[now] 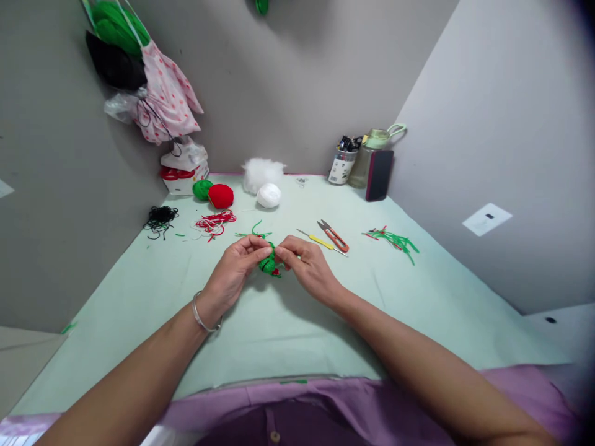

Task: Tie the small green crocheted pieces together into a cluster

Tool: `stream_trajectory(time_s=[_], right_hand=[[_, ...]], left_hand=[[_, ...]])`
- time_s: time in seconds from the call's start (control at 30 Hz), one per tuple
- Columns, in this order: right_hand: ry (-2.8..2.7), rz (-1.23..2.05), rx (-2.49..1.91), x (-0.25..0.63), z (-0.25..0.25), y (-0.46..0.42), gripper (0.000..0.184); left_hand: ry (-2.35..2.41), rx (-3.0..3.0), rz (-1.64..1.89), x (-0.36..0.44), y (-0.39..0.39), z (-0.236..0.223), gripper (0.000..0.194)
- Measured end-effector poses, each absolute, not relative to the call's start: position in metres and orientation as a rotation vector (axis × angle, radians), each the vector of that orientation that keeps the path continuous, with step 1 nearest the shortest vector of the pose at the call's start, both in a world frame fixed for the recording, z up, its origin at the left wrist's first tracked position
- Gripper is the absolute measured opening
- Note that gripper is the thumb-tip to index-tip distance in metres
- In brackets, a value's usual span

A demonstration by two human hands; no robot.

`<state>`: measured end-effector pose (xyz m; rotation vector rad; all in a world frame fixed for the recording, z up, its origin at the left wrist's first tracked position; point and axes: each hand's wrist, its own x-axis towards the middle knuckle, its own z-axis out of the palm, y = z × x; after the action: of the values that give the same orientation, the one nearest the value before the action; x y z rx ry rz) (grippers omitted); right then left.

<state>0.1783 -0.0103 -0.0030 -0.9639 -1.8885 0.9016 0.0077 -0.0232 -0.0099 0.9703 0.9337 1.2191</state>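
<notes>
A small green crocheted piece with a dark line and a bit of red at its lower end is held between both hands above the table. My left hand pinches its upper left side with thumb and forefinger. From the right, my right hand grips the same piece near its top, fingertips almost meeting those of the left. Part of the piece is hidden behind the fingers. Just beyond the hands lie green yarn ends. A yellow-handled crochet hook and orange thread snips rest right of the right hand.
Balls of red yarn, green yarn and white yarn stand at the back, near white stuffing. Loose black yarn, red and white strands and green scraps lie about. A phone leans by a bottle.
</notes>
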Motion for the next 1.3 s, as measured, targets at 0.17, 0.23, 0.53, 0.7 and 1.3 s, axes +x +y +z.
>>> stream_trajectory(time_s=[0.17,0.23,0.53,0.7,1.3], right_hand=[[-1.862,0.851,-1.018,0.185,0.002,-0.004,0.039],[-1.809,0.797,-1.025,0.191,0.006,-0.001,0.034],[-1.87,1.113,-0.863,0.193,0.006,0.002,0.022],[-1.758,1.435,-0.856,0.197,0.006,0.005,0.022],[-1.285,1.454,-0.923,0.19,0.007,0.009,0.014]], left_hand=[[0.918,0.963,1.202,0.008,-0.025,-0.008,0.016],[0.905,0.984,1.159,0.008,-0.026,-0.006,0.015],[0.947,1.103,1.041,0.007,-0.025,-0.01,0.031],[0.95,1.177,0.942,0.005,-0.024,-0.012,0.029],[0.81,1.058,0.838,0.008,-0.024,-0.01,0.021]])
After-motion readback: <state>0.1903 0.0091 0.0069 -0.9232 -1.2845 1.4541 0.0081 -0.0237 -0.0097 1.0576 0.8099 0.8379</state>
